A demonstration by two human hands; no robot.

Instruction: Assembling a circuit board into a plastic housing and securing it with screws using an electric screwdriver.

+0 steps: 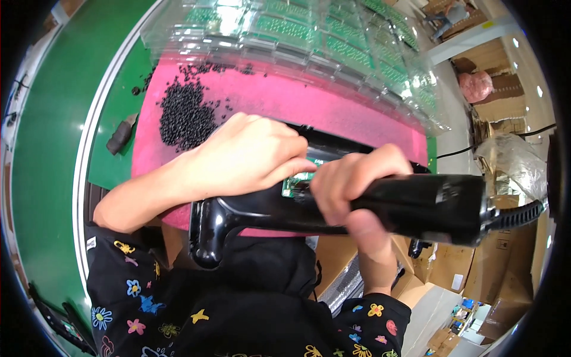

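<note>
My right hand (pixel 357 178) is wrapped round a black electric screwdriver (pixel 437 205), which lies nearly level with its cord running off to the right. Its tip points left toward a small green circuit board (pixel 288 189), though my fingers partly cover that end. The board sits in a long, glossy black plastic housing (pixel 267 215). Over the housing rests my left hand (pixel 253 152), its fingers curled in and the fingertips beside the board; whatever they pinch is hidden. A heap of small black screws (pixel 185 116) lies just beyond my left wrist.
Underneath is a pink mat (pixel 285 92) on a green table. Clear plastic trays (pixel 291 50) of green circuit boards stand along the far side. A dark, worn object (pixel 122 135) lies left of the mat. Cardboard boxes (pixel 455 265) fill the floor at right.
</note>
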